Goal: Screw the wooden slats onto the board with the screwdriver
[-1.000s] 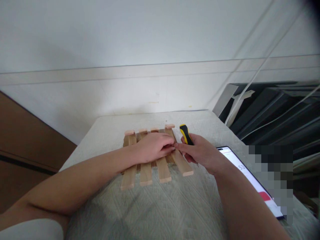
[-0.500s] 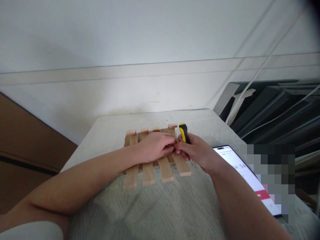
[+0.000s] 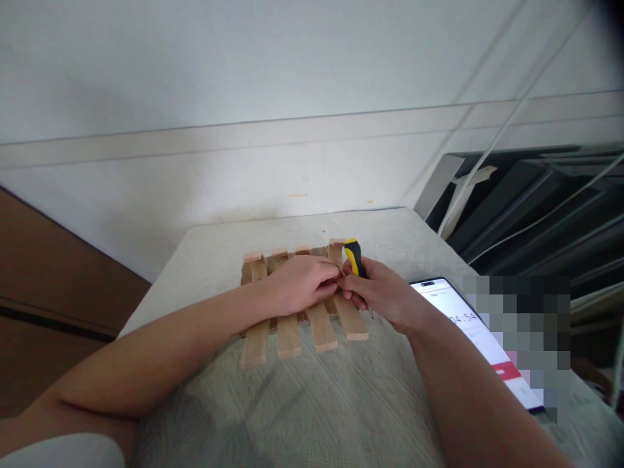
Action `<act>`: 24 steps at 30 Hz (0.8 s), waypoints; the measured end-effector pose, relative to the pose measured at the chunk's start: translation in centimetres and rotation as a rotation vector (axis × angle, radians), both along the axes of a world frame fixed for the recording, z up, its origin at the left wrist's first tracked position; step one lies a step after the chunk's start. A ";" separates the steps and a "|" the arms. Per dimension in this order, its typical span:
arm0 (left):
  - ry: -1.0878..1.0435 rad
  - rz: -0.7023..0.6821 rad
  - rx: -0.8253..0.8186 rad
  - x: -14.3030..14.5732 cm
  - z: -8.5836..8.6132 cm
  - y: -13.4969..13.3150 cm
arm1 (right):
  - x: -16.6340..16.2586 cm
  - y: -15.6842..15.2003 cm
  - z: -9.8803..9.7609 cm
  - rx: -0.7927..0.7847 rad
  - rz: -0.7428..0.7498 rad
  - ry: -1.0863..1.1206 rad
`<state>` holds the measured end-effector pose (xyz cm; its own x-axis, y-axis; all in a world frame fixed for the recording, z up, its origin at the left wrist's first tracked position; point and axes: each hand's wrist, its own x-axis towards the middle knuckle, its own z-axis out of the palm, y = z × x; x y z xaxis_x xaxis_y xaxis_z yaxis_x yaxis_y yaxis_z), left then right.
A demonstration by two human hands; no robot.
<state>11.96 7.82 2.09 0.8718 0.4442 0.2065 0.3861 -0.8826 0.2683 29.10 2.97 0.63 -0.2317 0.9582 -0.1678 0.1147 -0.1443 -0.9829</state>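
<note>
A small wooden slatted frame (image 3: 288, 339) lies on the cloth-covered table, its pale slats running toward me across darker crosspieces. My left hand (image 3: 305, 285) rests over the middle of it, fingers curled and closed near the rightmost slat. Whatever those fingertips pinch is too small and hidden to make out. A screwdriver with a yellow and black handle (image 3: 355, 259) is tucked in my right hand (image 3: 377, 292), handle up and its thin tip showing below the palm. The right thumb and forefinger are pressed together at that slat, meeting the left fingertips.
A phone (image 3: 480, 344) with a lit timer screen lies right of my right forearm, beside a blurred-out patch. The table (image 3: 302, 416) meets a white wall (image 3: 244, 188) at the back. Dark panels (image 3: 541, 201) lean on the right, and a brown panel (image 3: 53, 260) stands at the left.
The whole view has shifted slightly. The screwdriver handle tilts a little further left, now overlapping the far end of the rightmost slat. Both hands keep nearly the same place and hold.
</note>
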 end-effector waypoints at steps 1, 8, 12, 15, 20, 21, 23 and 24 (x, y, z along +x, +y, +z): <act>-0.004 -0.001 -0.005 0.0 0.0 0.0 | 0.0 0.0 0.0 -0.001 0.005 0.005; -0.025 0.050 -0.064 0.0 0.2 -0.2 | 0.0 0.0 0.3 -0.003 0.029 0.015; -0.021 0.069 -0.088 -0.1 0.4 -0.3 | 0.0 0.0 0.2 -0.006 0.031 0.034; -0.001 0.094 -0.078 -0.1 0.6 -0.2 | 0.0 -0.2 0.3 -0.014 0.031 0.052; 0.037 0.108 -0.092 -0.2 0.6 -0.1 | 0.2 -0.4 0.8 0.044 -0.008 0.059; 0.031 0.104 -0.097 -0.2 0.6 -0.1 | 0.4 -0.4 0.9 0.064 -0.052 0.089; 0.016 0.092 -0.102 -0.3 0.6 -0.2 | 0.6 -0.2 1.1 0.086 -0.168 0.191; 0.010 0.091 -0.105 -0.3 0.6 -0.2 | 0.8 -0.1 1.2 0.086 -0.227 0.252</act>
